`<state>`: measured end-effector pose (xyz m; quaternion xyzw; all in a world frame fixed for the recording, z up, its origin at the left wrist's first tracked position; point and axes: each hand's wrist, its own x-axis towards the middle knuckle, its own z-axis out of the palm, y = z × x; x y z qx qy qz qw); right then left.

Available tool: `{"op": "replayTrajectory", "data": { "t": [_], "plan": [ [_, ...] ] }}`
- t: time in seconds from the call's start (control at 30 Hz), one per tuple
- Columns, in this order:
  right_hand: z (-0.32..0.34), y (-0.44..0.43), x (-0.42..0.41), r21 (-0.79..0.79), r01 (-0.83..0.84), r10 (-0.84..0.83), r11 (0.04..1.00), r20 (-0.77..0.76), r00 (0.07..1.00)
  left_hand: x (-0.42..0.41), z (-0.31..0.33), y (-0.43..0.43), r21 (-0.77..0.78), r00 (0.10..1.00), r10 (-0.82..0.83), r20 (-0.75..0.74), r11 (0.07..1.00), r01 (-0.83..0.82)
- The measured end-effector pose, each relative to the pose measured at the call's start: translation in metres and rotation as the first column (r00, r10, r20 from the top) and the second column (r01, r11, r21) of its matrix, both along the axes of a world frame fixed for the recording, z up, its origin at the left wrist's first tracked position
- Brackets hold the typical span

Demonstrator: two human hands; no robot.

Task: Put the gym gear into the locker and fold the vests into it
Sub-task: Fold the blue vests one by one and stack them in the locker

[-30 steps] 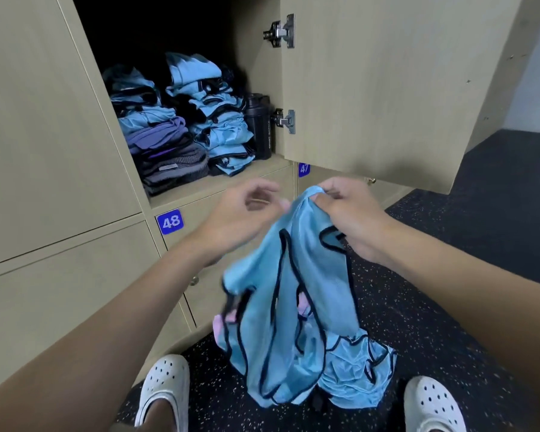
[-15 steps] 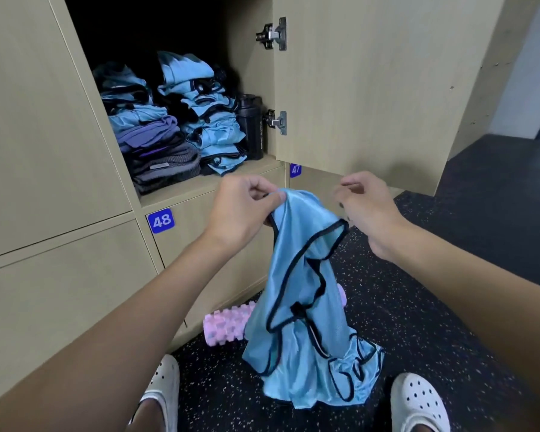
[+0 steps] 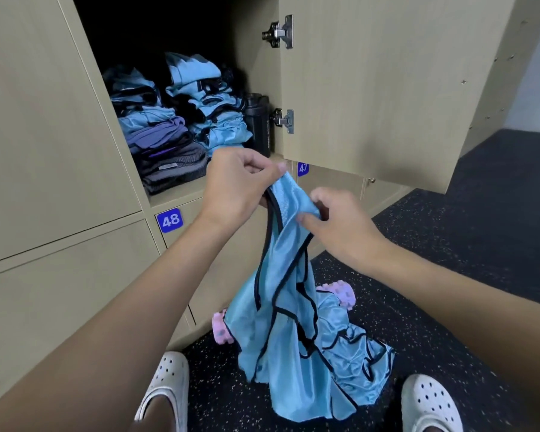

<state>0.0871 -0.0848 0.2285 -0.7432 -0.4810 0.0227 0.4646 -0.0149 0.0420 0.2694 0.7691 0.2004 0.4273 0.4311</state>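
Head view. Vest point(image 3: 293, 307), of glossy blue fabric with black piping, is held before the open locker point(image 3: 181, 194). Its top is pinched by the left hand point(image 3: 237, 185) and the right hand point(image 3: 337, 222), fingers clamped on the cloth, while its lower folds are gathered near the speckled floor point(image 3: 449, 275). A knobbed pink roller point(image 3: 340, 294) is partly hidden behind it. Folded stacks point(image 3: 219, 120) fill the shelf, and a black cylindrical bottle point(image 3: 259, 123) is set at its right edge.

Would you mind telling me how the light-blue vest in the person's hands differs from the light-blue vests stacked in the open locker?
The black-trimmed light-blue vest hangs unfolded; the stacked vests lie folded. The left hand and right hand pinch the hanging vest outside the locker; the stacked vests rest on its shelf. Both are blue with black trim.
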Motion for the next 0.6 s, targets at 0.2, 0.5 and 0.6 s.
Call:
{"op": "replayTrajectory", "data": {
  "t": [0.2, 0.5, 0.6],
  "plan": [
    [0.017, 0.001, 0.015, 0.207, 0.090, -0.053, 0.974, -0.182, 0.982, -0.015, -0.017, 0.027, 0.120, 0.979, 0.131, -0.155, 0.986, -0.113],
    [0.028, 0.001, 0.012, 0.253, 0.157, -0.047, 0.955, -0.391, 0.919, -0.015, -0.038, -0.039, 0.098, 0.934, -0.213, -0.288, 0.963, 0.250],
    [0.028, -0.001, 0.012, 0.259, 0.164, -0.043, 0.952, -0.418, 0.908, -0.006, -0.044, -0.038, 0.053, 0.953, -0.173, -0.248, 0.980, 0.192]
  ]
}}
